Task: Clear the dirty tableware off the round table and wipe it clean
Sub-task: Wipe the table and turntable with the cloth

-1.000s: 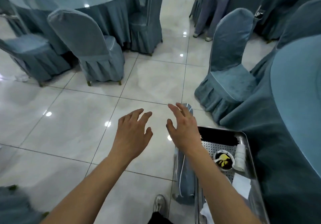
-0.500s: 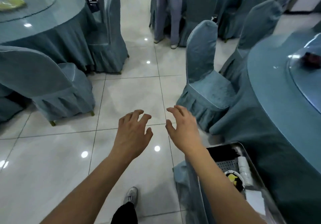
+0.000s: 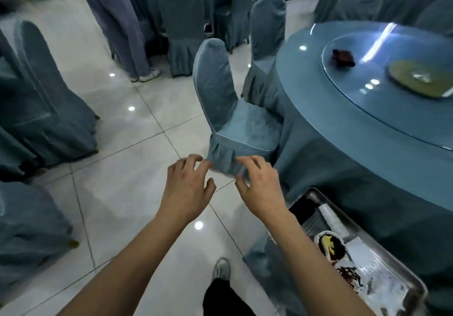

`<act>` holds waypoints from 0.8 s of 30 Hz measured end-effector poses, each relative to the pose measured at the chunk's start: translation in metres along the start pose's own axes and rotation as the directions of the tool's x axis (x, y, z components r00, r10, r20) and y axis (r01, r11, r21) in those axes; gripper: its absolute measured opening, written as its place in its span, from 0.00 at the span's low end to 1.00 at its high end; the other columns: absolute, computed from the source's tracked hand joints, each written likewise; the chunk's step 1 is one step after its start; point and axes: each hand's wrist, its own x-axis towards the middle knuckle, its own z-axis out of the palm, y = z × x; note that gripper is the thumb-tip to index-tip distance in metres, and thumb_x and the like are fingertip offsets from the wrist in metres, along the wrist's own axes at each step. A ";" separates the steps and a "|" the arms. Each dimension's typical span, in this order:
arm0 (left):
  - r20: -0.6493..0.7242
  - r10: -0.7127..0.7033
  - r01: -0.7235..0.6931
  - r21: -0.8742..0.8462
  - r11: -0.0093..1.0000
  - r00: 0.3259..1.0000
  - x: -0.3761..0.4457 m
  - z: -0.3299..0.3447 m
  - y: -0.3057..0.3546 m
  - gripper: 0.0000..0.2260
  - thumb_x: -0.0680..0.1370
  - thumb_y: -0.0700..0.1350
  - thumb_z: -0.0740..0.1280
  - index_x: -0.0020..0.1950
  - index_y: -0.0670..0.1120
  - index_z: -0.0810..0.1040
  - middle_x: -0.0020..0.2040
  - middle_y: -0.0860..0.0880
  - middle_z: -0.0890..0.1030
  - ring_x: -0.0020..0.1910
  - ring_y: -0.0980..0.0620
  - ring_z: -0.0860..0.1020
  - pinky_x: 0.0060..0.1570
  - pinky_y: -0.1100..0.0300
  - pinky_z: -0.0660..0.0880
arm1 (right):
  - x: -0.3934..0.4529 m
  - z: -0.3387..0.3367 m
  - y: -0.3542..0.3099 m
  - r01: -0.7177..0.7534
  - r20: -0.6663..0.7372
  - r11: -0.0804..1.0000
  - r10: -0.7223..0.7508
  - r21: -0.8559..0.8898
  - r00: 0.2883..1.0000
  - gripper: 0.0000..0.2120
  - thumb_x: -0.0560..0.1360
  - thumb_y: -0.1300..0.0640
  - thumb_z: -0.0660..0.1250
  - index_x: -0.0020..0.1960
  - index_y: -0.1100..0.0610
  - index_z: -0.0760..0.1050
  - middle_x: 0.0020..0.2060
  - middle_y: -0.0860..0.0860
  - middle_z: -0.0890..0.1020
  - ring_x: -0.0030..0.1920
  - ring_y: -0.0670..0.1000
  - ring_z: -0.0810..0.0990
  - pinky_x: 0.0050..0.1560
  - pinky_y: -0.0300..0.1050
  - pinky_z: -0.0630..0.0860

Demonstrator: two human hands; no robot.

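Round table draped blue, left hand and right hand grip wide, holding nothing, no legible writing

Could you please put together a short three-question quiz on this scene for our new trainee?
1. True or false: the left hand holds a cloth.
2. What lies on the glass turntable of the round table? A) a stack of cups B) a dark red object and a yellowish plate C) a teapot
3. Fill in: the metal tray beside the table carries a dirty ____ with dark and yellow leftovers.

Key
1. False: both the left hand and the right hand are empty, fingers spread.
2. B: the dark red object and the yellowish plate.
3. bowl
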 end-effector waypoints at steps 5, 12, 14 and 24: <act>0.070 0.097 -0.095 -0.026 0.995 0.993 0.076 0.021 0.003 0.16 0.76 0.49 0.68 0.64 0.49 0.78 0.63 0.47 0.76 0.61 0.43 0.75 0.62 0.47 0.69 | 0.055 0.009 0.027 -0.120 -0.044 0.993 0.119 -0.018 0.992 0.19 0.75 0.52 0.66 0.65 0.48 0.73 0.58 0.49 0.75 0.54 0.55 0.76 0.54 0.54 0.73; 0.130 0.244 -0.240 -0.042 0.970 0.961 0.163 0.044 0.022 0.15 0.76 0.50 0.69 0.62 0.50 0.77 0.61 0.48 0.76 0.59 0.43 0.75 0.60 0.47 0.70 | 0.109 -0.002 0.063 -0.264 -0.107 0.964 0.262 -0.006 0.959 0.19 0.76 0.53 0.66 0.66 0.48 0.72 0.58 0.49 0.75 0.55 0.54 0.75 0.58 0.52 0.71; 0.145 0.288 -0.283 -0.055 0.958 0.947 0.185 0.050 0.032 0.15 0.77 0.50 0.68 0.64 0.51 0.76 0.63 0.48 0.76 0.61 0.44 0.74 0.61 0.47 0.70 | 0.120 -0.008 0.074 -0.297 -0.133 0.955 0.294 -0.007 0.947 0.18 0.76 0.53 0.66 0.66 0.48 0.72 0.58 0.49 0.75 0.54 0.53 0.75 0.58 0.52 0.70; 0.203 0.490 -0.468 -0.150 0.871 0.848 0.322 0.110 0.093 0.15 0.78 0.50 0.67 0.65 0.51 0.76 0.62 0.48 0.76 0.61 0.44 0.75 0.63 0.47 0.68 | 0.204 -0.031 0.163 -0.485 -0.207 0.873 0.466 -0.050 0.860 0.17 0.77 0.52 0.65 0.66 0.48 0.72 0.58 0.49 0.75 0.56 0.54 0.74 0.60 0.51 0.69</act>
